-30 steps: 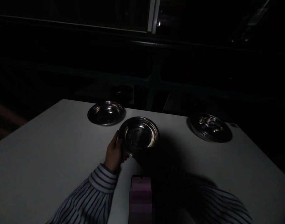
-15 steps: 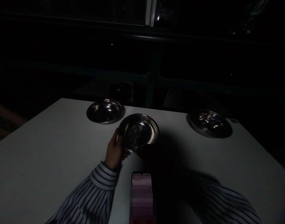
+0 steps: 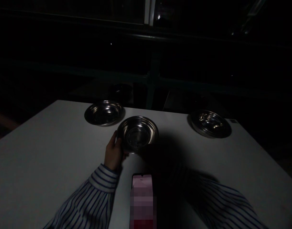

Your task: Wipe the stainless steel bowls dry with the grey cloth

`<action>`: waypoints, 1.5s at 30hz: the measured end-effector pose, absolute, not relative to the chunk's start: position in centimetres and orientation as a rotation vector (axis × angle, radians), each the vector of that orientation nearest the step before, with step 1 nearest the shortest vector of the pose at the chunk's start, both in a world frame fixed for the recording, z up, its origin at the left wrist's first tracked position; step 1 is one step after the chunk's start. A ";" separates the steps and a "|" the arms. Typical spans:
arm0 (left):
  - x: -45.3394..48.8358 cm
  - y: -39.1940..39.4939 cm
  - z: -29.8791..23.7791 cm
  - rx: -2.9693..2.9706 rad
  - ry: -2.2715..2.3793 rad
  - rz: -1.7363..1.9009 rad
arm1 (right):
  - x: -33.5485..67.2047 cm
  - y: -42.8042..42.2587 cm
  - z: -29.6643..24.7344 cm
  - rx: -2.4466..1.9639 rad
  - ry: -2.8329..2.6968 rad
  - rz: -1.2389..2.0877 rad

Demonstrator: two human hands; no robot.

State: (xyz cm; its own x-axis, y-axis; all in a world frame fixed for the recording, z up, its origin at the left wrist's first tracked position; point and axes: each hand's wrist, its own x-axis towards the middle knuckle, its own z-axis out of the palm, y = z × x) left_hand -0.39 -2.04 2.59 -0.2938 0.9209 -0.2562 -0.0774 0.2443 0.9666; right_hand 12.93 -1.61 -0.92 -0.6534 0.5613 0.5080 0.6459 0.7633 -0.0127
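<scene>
A steel bowl [image 3: 137,134] sits or hovers just over the white table [image 3: 40,159] in the middle. My left hand [image 3: 113,153] grips its left rim, fingers wrapped round the edge. My right arm in a striped sleeve [image 3: 222,203] reaches in from the lower right toward the same bowl. Deep shadow hides my right hand, so its fingers do not show.
A second steel bowl [image 3: 104,113] stands at the back left and a third steel dish [image 3: 209,123] at the back right. A phone [image 3: 142,200] lies near the front edge. The room beyond the table is dark.
The bowl in my left hand has tilted back closer to level and sunk slightly. The view has shifted a little to the right.
</scene>
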 end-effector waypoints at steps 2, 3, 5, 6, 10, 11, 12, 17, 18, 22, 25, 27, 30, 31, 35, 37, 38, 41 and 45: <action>-0.4 -2.0 2.5 0.813 1.516 1.272 | 12.7 -2.1 -0.6 -0.902 -2.467 -0.243; -0.4 -1.9 2.5 0.811 1.514 1.288 | 12.6 -2.4 -0.4 -0.895 -2.465 -0.256; -0.5 -1.8 2.4 0.806 1.509 1.312 | 12.8 -2.8 -0.1 -0.887 -2.466 -0.277; -0.6 -1.8 2.4 0.805 1.507 1.315 | 13.1 -2.8 0.0 -0.896 -2.467 -0.281; -0.6 -1.8 2.7 0.808 1.490 1.295 | 14.9 -2.6 0.1 -0.974 -2.469 -0.255; -0.5 -1.8 2.8 0.810 1.483 1.292 | 15.1 -2.5 0.1 -0.987 -2.468 -0.252; -0.4 -1.9 2.8 0.807 1.481 1.295 | 15.1 -2.5 0.2 -0.994 -2.469 -0.250; -0.4 -1.8 2.9 0.776 1.506 1.335 | 13.7 -2.9 0.3 -0.980 -2.489 -0.252; -0.4 -1.8 2.8 0.782 1.504 1.338 | 13.7 -3.0 0.4 -0.972 -2.499 -0.250; -0.5 -1.7 2.7 0.812 1.523 1.323 | 15.5 -3.3 0.9 -1.008 -2.498 -0.237; -0.2 -1.8 3.0 0.798 1.527 1.335 | 16.3 -3.5 1.3 -1.044 -2.485 -0.232; -0.1 -1.9 3.2 0.788 1.538 1.351 | 15.6 -3.8 1.4 -1.054 -2.478 -0.229; -0.1 -1.9 3.3 0.767 1.552 1.365 | 14.5 -4.0 1.6 -1.047 -2.479 -0.218; -0.2 -1.8 3.3 0.763 1.548 1.364 | 14.6 -4.0 1.6 -1.046 -2.481 -0.213; -0.6 -1.7 2.9 0.767 1.513 1.343 | 17.2 -4.0 1.7 -1.073 -2.481 -0.196; -0.5 -1.7 2.7 0.758 1.514 1.352 | 18.3 -4.1 1.8 -1.085 -2.482 -0.193; -0.4 -1.7 2.7 0.759 1.522 1.356 | 18.5 -4.2 1.8 -1.089 -2.483 -0.192; -0.3 -1.7 2.6 0.788 1.566 1.366 | 17.4 -4.5 1.7 -1.097 -2.484 -0.185; -0.5 -1.7 2.5 0.791 1.579 1.376 | 16.2 -4.5 1.6 -1.112 -2.475 -0.175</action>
